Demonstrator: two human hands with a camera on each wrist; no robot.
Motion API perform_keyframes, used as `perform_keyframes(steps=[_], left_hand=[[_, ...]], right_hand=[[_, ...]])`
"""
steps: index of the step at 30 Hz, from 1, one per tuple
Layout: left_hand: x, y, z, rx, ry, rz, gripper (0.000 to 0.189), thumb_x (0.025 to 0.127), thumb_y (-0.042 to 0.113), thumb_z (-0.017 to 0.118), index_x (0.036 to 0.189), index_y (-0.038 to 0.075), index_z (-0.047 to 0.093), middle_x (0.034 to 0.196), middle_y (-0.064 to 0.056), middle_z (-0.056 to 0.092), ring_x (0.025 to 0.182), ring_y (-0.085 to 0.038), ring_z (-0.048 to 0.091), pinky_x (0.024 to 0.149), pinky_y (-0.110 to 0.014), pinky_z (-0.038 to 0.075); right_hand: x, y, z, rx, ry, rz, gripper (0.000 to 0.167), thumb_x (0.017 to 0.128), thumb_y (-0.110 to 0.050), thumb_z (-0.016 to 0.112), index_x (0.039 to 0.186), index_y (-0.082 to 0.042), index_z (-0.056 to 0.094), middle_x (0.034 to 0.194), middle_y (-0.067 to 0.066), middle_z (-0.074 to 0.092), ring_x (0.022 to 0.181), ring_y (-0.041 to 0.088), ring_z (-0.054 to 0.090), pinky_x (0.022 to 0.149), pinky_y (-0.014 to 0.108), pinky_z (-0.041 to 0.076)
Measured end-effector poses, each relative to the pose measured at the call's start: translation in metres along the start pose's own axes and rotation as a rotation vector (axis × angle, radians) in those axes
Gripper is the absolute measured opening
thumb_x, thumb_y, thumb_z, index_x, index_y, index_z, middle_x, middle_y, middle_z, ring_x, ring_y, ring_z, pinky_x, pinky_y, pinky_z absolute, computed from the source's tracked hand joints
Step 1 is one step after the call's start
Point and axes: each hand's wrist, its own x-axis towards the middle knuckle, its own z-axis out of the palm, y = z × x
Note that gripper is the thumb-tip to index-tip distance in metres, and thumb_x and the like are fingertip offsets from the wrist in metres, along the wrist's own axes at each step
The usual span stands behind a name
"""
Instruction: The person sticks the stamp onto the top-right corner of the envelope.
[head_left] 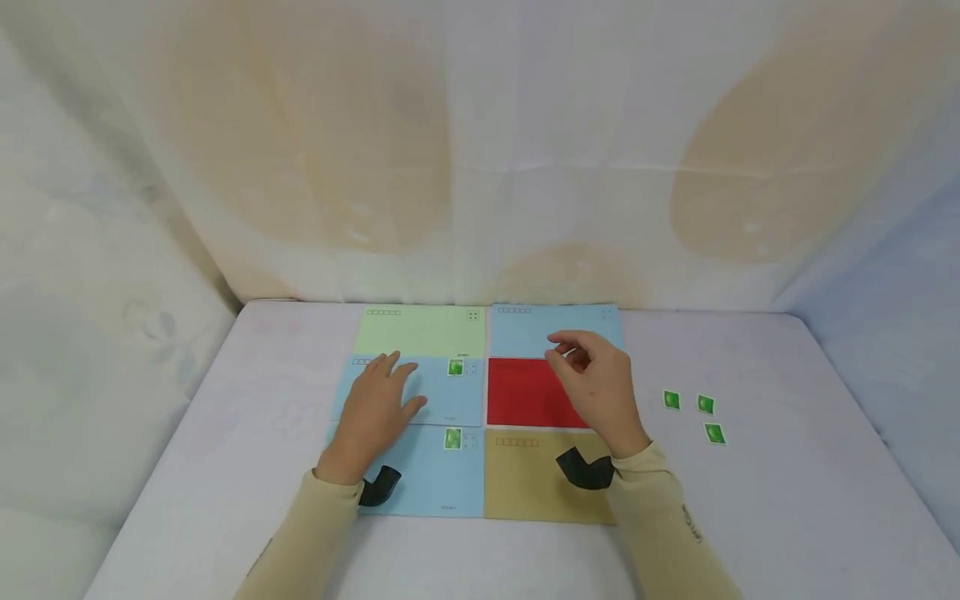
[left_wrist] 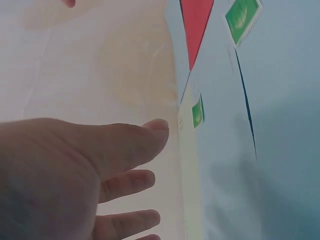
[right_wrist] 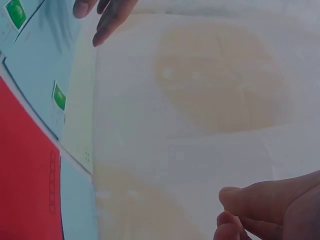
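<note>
My left hand (head_left: 375,408) is spread over the middle-left blue envelope (head_left: 438,396), thumb and fingers apart, holding nothing. In the left wrist view its thumb (left_wrist: 135,142) stands clear of the paper. Above the red envelope (head_left: 517,392) is my right hand (head_left: 596,379), fingers bent toward the thumb. Nothing shows between its fingertips, though a small thing could be hidden there; the right wrist view shows the thumb (right_wrist: 237,200) close to the curled fingers. One green stamp (head_left: 455,367) lies on the middle-left envelope, another green stamp (head_left: 453,438) on the lower-left blue envelope (head_left: 420,475).
A light green envelope (head_left: 420,333) and a blue envelope (head_left: 517,333) form the back row. The brown envelope (head_left: 540,479) lies front right. Three loose stamps, one a green stamp (head_left: 706,404), lie on the white table (head_left: 787,483) to the right. Cloth (head_left: 480,167) hangs behind.
</note>
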Motion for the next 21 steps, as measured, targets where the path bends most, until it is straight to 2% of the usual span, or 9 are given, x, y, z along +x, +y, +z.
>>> perform_keyframes(steps=[5, 12, 21], left_hand=[[-0.001, 0.01, 0.0, -0.046, 0.008, 0.021, 0.048, 0.089, 0.023, 0.079, 0.129, -0.001, 0.065, 0.141, -0.027, 0.054, 0.133, -0.045, 0.047, 0.108, -0.058, 0.04], [0.001, 0.028, 0.003, -0.062, -0.017, 0.032, 0.042, 0.092, 0.021, 0.075, 0.128, 0.001, 0.066, 0.141, -0.024, 0.055, 0.134, -0.042, 0.048, 0.111, -0.055, 0.039], [0.01, 0.055, 0.003, -0.109, -0.059, 0.079, 0.057, 0.091, 0.024, 0.076, 0.141, 0.003, 0.057, 0.146, -0.023, 0.051, 0.135, -0.04, 0.048, 0.11, -0.052, 0.042]], right_hand=[[-0.003, 0.015, -0.013, -0.039, -0.001, 0.015, 0.019, 0.092, -0.008, 0.072, 0.111, -0.003, 0.074, 0.094, 0.008, 0.07, 0.076, 0.02, 0.062, 0.069, 0.023, 0.05], [-0.008, 0.034, -0.032, -0.106, 0.018, 0.02, 0.019, 0.093, -0.007, 0.071, 0.11, -0.001, 0.073, 0.093, 0.011, 0.07, 0.076, 0.022, 0.062, 0.068, 0.017, 0.047], [-0.014, 0.057, -0.052, -0.156, 0.063, 0.059, 0.02, 0.095, -0.01, 0.069, 0.112, 0.0, 0.073, 0.093, 0.014, 0.071, 0.076, 0.02, 0.061, 0.066, 0.009, 0.043]])
